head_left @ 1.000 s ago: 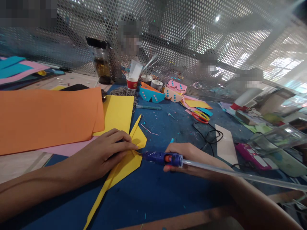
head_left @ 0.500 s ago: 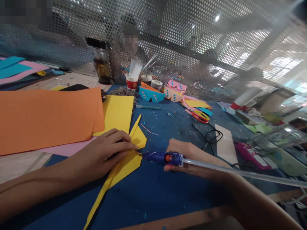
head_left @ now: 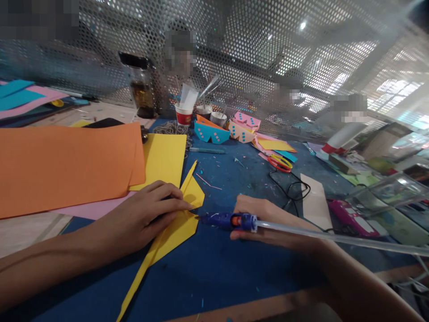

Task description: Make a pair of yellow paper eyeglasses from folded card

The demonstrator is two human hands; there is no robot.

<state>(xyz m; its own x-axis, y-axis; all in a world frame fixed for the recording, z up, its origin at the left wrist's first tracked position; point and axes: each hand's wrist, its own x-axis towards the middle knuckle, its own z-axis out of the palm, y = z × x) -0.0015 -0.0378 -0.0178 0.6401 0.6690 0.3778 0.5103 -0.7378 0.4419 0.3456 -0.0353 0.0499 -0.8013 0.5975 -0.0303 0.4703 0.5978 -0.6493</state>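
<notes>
My left hand (head_left: 157, 208) holds a yellow paper cutout (head_left: 177, 235) on the blue tabletop, fingers close together across its middle. The cutout has two angular lobes and long thin folded strips; part of it is hidden under the fingers. My right hand (head_left: 258, 212) is closed around a blue glue gun (head_left: 217, 220). Its nozzle points left and touches or nearly touches the yellow paper beside my left fingertips. A long clear glue stick (head_left: 308, 235) sticks out of its back end.
Orange sheets (head_left: 67, 167) and a yellow sheet (head_left: 164, 156) lie left. Behind are folded paper glasses (head_left: 212, 132), paper cups (head_left: 184, 115) and a bottle (head_left: 140, 89). Scissors (head_left: 280, 163), a black cord (head_left: 291, 190) and a magenta device (head_left: 353, 218) lie right. People are beyond the perforated screen (head_left: 228, 36).
Both hands stay nearly in place. The glue gun has shifted very slightly right, and the far end of its glue stick has moved up a little.
</notes>
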